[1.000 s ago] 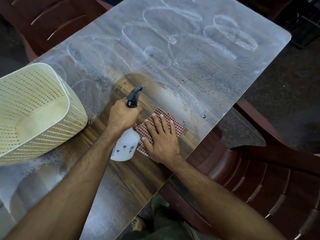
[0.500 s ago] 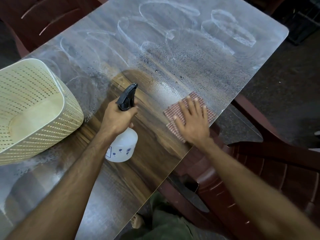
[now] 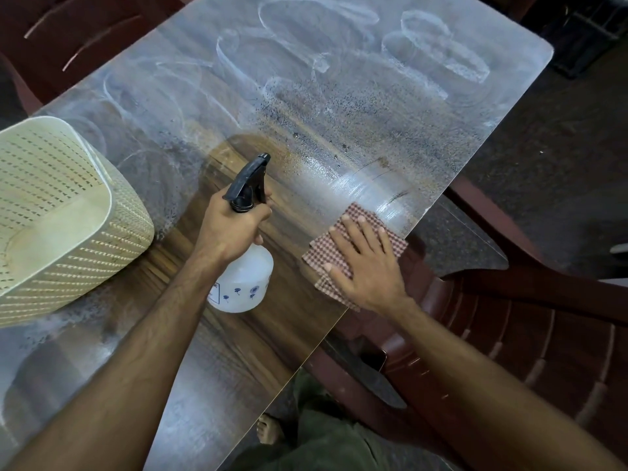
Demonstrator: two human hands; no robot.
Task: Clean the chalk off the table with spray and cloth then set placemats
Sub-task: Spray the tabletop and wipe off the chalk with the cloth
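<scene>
A wooden table (image 3: pixel 238 355) carries white chalk scribbles (image 3: pixel 438 49) across its far half, speckled with spray droplets. My left hand (image 3: pixel 231 229) grips the neck of a white spray bottle (image 3: pixel 243 283) with a black trigger head, standing upright on the wiped brown patch. My right hand (image 3: pixel 367 263) presses flat, fingers spread, on a red-and-white checked cloth (image 3: pixel 370 215) at the table's right edge, partly overhanging it. A wet smear runs just beyond the cloth.
A cream perforated basket (image 3: pixel 68 232) sits on the table's left side, close to my left forearm. Dark red plastic chairs stand at the right (image 3: pixel 530 341) and the far left (image 3: pixel 78 32). My foot and green trousers show below the table edge.
My right hand slid the cloth from beside the bottle out to the table's right edge, then drew back slightly along it. The bottle and left hand stayed nearly in place.
</scene>
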